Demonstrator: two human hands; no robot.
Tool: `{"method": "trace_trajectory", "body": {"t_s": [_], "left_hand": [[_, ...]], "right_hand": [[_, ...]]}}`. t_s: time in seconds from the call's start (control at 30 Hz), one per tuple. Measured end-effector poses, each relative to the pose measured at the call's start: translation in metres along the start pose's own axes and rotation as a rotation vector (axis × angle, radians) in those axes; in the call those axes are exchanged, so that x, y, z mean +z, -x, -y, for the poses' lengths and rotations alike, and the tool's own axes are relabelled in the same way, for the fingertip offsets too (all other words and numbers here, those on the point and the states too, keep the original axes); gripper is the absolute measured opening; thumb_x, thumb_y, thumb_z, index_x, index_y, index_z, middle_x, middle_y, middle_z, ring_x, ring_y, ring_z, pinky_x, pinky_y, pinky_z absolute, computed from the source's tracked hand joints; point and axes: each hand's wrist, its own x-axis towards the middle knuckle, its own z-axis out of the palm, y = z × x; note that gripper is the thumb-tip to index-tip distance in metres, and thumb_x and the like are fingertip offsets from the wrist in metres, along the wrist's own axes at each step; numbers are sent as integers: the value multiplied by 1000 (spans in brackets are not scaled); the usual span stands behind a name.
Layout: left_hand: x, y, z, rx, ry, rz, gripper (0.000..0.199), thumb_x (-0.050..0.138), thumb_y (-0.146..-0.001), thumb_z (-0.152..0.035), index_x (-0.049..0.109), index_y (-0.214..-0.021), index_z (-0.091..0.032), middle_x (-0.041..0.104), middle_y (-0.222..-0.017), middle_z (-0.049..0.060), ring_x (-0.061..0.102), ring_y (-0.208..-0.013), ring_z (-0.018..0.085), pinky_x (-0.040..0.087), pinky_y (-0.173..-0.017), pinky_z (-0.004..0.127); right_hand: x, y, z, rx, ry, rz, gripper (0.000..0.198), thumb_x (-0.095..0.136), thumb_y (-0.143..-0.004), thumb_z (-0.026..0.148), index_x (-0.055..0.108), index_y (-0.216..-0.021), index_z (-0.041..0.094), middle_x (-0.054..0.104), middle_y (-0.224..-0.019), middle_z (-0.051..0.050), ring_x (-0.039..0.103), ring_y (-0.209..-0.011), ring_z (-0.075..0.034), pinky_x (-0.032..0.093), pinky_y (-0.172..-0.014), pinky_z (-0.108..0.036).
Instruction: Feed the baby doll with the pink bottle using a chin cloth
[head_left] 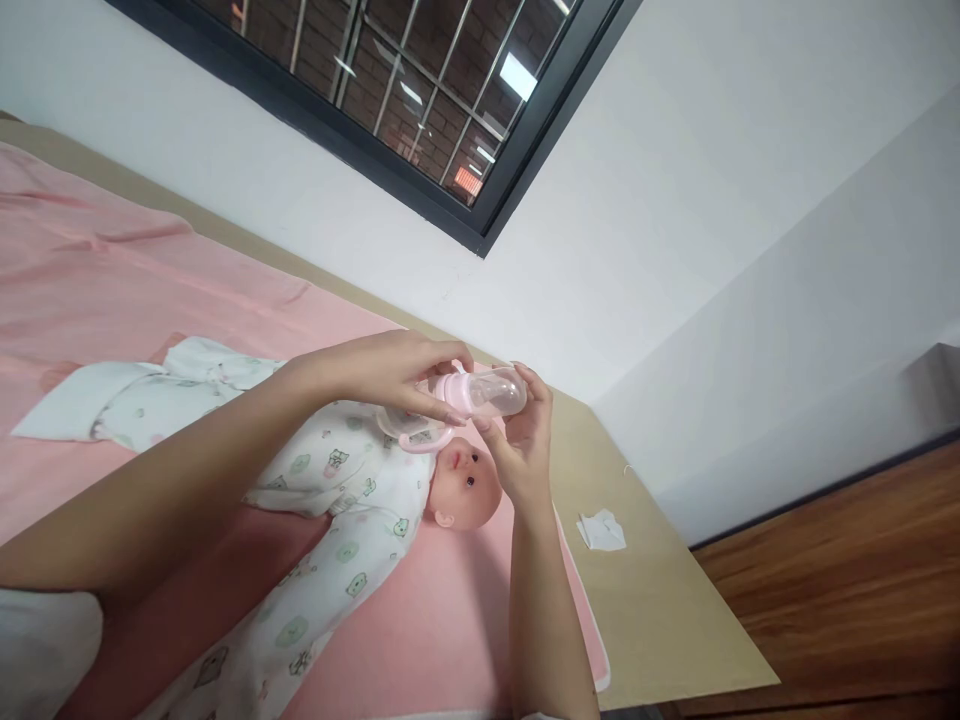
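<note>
A clear baby bottle (390,422) with a pink collar and a pink handle lies sideways in the air between my hands, above the doll. My left hand (409,370) is closed around it near the collar, thumb and fingers on either side. At the other end, my right hand (529,430) grips the clear domed bottle cap (499,390), which still meets the collar. Just below the bottle is the baby doll's head (465,485), face up. The doll wears a white outfit (360,500) with green animal prints; my left forearm hides part of it.
A pink blanket (420,620) lies under the doll on a tan board surface (652,600). A folded white tissue (601,530) rests right of the blanket. Behind are a white wall (675,200) and a dark-framed window (480,225); wooden panelling (840,560) stands at right.
</note>
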Motion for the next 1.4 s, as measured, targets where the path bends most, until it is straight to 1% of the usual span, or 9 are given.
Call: {"method": "trace_trajectory", "body": {"t_s": [0.13, 0.4, 0.5, 0.67, 0.77, 0.87, 1.0, 1.2, 1.4], "left_hand": [[1, 1, -3, 16, 37, -21, 57, 63, -82, -64, 55, -123, -25, 69, -100, 1, 62, -82, 17, 38, -66, 24], [0, 3, -3, -1, 42, -32, 54, 61, -84, -61, 53, -124, -26, 70, -103, 2, 63, -85, 19, 40, -69, 25], [-2, 4, -6, 40, 48, -39, 48, 59, -86, -61, 57, -118, -25, 69, -106, 2, 62, -87, 19, 40, -70, 25], [-6, 6, -12, 59, 7, -128, 46, 53, -89, -60, 61, -113, -22, 70, -103, 3, 62, -85, 20, 40, -70, 26], [-7, 7, -13, 69, -26, -217, 44, 52, -90, -58, 63, -111, -20, 70, -104, 5, 61, -91, 22, 41, -76, 29], [-7, 7, -13, 105, -28, -283, 45, 50, -92, -57, 63, -116, -21, 67, -117, 7, 57, -106, 25, 42, -87, 33], [-3, 6, -14, 110, -5, -290, 47, 50, -92, -58, 63, -120, -23, 65, -125, 8, 53, -114, 28, 40, -95, 38], [15, -4, -21, 111, -67, -371, 48, 47, -94, -57, 63, -122, -21, 65, -126, 10, 50, -119, 29, 31, -104, 44], [23, -7, -19, 138, -82, -399, 57, 44, -94, -63, 57, -132, -22, 62, -131, 9, 48, -123, 29, 29, -106, 44]], "right_hand": [[0, 1, 3, 42, -21, 92, 61, 61, -91, 43, 37, -146, 37, 47, -145, -6, 50, -133, -24, 48, -111, -48], [-5, 1, 9, 124, -57, 289, 93, 64, -89, 44, 0, -155, 44, 37, -155, -5, 50, -135, -24, 46, -112, -54], [0, 1, 11, 133, -63, 293, 105, 68, -86, 46, -13, -153, 45, 36, -156, -7, 49, -137, -24, 46, -112, -55], [19, -5, 13, 87, -60, 194, 133, 82, -72, 49, -28, -147, 46, 19, -164, -10, 41, -144, -27, 43, -114, -56], [26, -14, 16, 34, -68, 133, 136, 85, -69, 46, -26, -147, 47, 17, -165, -11, 44, -142, -27, 45, -112, -55], [25, -21, 22, -28, -58, 131, 130, 85, -70, 40, -18, -149, 49, 18, -164, -10, 47, -140, -27, 49, -108, -55], [17, -23, 27, -43, -21, 165, 116, 80, -76, 37, -8, -151, 47, 24, -163, -9, 46, -140, -26, 51, -106, -55], [16, -20, 12, -29, 25, 63, 111, 76, -77, 48, -7, -151, 44, 34, -156, -11, 48, -138, -25, 50, -107, -54], [6, -25, 1, -69, -9, -36, 99, 82, -72, 38, 14, -143, 39, 39, -147, -11, 46, -138, -26, 46, -110, -51]]}}
